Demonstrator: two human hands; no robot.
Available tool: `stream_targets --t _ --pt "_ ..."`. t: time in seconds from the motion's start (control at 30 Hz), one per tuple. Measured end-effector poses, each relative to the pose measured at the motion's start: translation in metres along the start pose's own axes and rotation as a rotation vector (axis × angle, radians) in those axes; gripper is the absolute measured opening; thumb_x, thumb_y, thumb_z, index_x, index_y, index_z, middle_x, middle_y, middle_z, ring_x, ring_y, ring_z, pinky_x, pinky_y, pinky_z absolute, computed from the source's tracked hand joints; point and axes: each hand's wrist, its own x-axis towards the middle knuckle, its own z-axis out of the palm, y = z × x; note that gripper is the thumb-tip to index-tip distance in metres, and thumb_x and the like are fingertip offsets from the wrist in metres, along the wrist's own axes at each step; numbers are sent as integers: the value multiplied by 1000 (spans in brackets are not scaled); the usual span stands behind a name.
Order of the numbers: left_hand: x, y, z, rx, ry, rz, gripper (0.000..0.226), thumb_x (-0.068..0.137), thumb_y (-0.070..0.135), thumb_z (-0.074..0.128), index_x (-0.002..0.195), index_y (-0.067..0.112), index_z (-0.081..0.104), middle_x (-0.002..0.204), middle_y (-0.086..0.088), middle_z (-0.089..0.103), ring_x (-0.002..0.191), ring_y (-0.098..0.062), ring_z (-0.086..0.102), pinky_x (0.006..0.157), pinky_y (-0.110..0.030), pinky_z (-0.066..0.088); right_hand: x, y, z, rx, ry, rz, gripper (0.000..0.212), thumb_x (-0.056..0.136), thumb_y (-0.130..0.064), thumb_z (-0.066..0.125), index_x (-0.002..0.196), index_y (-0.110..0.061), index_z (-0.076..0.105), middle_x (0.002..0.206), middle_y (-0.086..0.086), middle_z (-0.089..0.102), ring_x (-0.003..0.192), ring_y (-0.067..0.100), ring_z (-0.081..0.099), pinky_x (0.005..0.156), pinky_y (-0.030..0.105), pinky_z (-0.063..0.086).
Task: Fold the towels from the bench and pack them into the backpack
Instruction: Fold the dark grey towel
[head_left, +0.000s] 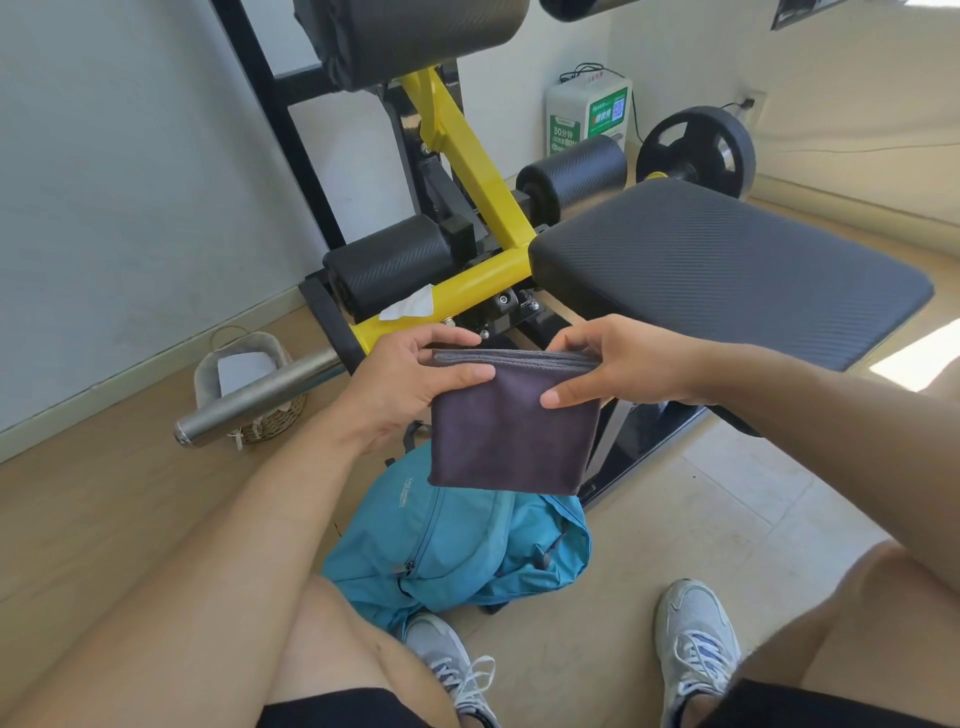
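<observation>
Bench (727, 260) pad bare, right of centre; blue backpack (457, 551) slumped on floor between the feet, opening not visible. Folded grey towel (511, 426) hangs directly above it: soft, light, likely to splay unless held at top edge. Left hand (410, 384) and right hand (613, 364) pinch its upper corners. Open room below
</observation>
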Motion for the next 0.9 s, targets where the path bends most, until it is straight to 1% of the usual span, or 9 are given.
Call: stream_targets --t 0.17,0.27,0.37,0.47,0.57,0.63,0.67,0.77,0.9 --pt "-1 1 5 25 -18 -10 32 68 33 82 95 18 78 89 -6 80 81 -16 76 71 -29 60 2 -7 7 -215 30 -51 48 76 -53 80 117 -30 68 104 -14 76 94 4 72 87 28 60" --pt "-1 3 11 39 12 40 23 73 40 76 87 21 80 86 -3 80 78 -15 74 73 -33 60 4 -13 14 -286 55 -92 47 79 -60 74 117 -34 65 103 -16 73 92 3 70 82 26 61" --pt "0 3 12 39 55 78 25 77 48 71 82 25 79 85 -3 79 77 -18 73 73 -39 59 6 -19 22 -398 62 -112 47 85 -65 63 112 -26 65 98 -11 69 87 7 67 77 28 59" --pt "2 3 11 22 73 71 33 80 53 69 98 26 78 99 -3 78 85 -17 74 75 -37 59 8 -22 23 -435 61 -150 46 92 -62 53 106 -19 65 97 -4 68 85 12 65 75 33 56" --pt "-2 5 7 -16 -40 -68 55 77 65 62 116 27 72 109 1 78 94 -12 74 76 -29 59 6 -25 16 -365 80 -163 38 94 -57 52 98 -21 63 90 -5 67 78 10 64 65 23 53" --pt "-6 2 3 17 -167 -144 53 79 58 67 118 23 72 110 3 79 100 -14 75 79 -26 59 4 -24 12 -303 105 -141 41 93 -58 53 96 -19 63 89 -2 69 78 13 66 64 22 54" --pt "-8 0 2 57 -198 -146 45 82 49 71 117 20 73 108 2 79 101 -15 75 79 -25 59 2 -23 9 -275 100 -107 46 90 -60 54 98 -16 64 92 0 71 81 15 69 70 26 57" --pt "-9 -2 1 90 -173 -109 37 84 37 75 116 17 75 107 -1 80 100 -18 76 81 -29 60 0 -18 5 -208 44 17 63 74 -72 60 105 -17 66 99 -1 75 88 17 73 84 42 61" --pt "-8 1 6 89 -195 -84 27 89 30 74 112 16 75 101 -1 80 92 -15 76 73 -24 59 -1 -18 9 -81 12 71 71 60 -74 72 109 -22 66 102 -4 76 91 15 75 84 43 62"
